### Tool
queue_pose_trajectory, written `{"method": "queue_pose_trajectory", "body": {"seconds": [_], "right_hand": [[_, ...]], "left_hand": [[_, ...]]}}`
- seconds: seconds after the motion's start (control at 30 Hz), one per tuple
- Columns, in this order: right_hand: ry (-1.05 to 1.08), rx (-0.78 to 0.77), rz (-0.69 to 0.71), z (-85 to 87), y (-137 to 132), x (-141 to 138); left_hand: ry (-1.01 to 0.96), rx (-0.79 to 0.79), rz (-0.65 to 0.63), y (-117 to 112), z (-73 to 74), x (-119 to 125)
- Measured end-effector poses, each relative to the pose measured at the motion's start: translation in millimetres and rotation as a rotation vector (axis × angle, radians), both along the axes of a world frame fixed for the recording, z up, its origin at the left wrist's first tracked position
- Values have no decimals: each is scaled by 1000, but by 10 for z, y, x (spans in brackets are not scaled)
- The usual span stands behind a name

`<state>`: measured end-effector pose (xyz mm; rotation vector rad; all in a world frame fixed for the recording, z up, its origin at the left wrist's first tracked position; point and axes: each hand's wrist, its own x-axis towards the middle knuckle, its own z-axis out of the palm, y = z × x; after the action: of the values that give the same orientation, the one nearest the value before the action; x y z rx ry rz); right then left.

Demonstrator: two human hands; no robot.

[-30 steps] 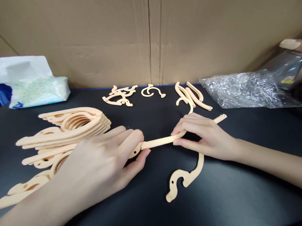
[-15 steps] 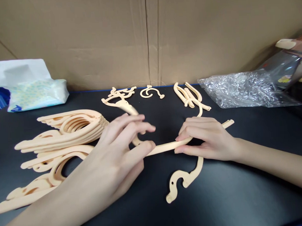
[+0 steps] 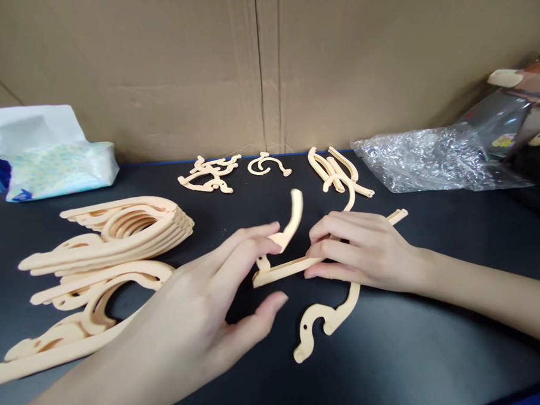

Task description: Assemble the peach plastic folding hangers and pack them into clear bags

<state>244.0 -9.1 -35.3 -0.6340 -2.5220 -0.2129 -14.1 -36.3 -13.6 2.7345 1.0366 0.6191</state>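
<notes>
My right hand (image 3: 361, 249) is closed around a slim beige plastic hanger arm (image 3: 282, 271), which slants across the middle of the table. At that arm's left end a curved hook piece (image 3: 289, 225) stands up, and the fingertips of my left hand (image 3: 220, 282) rest against it. The left thumb is stretched well away from the fingers, with nothing pinched between. Under my right hand lies a larger curved hanger hook (image 3: 317, 315); its middle is hidden.
A stack of folded beige hangers (image 3: 111, 254) lies on the left. Along the back are loose hooks (image 3: 213, 184), another hook (image 3: 268, 167) and several arms (image 3: 335, 170). A tissue pack (image 3: 62, 167) stands back left, crumpled clear plastic (image 3: 429, 160) back right, before a cardboard wall (image 3: 179, 81).
The hook piece at the arm's left end has swung upright and to the right. My left thumb has dropped away from the arm; my right hand keeps its grip.
</notes>
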Motion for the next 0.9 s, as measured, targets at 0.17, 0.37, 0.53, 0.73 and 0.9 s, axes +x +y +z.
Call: {"method": "queue_pose_trajectory", "body": {"seconds": [0.17, 0.37, 0.53, 0.73, 0.9], "right_hand": [[-39, 98, 12, 16, -12, -32], [-44, 101, 1, 24, -8, -41], [-39, 135, -17, 23, -1, -34], [-26, 129, -93, 25, 7, -26], [21, 73, -240, 5, 39, -20]], "left_hand": [[35, 34, -54, 26, -103, 19], [120, 244, -143, 33, -11, 45], [149, 285, -148, 11, 38, 71], [175, 284, -133, 36, 88, 55], [263, 341, -142, 124, 107, -16]]}}
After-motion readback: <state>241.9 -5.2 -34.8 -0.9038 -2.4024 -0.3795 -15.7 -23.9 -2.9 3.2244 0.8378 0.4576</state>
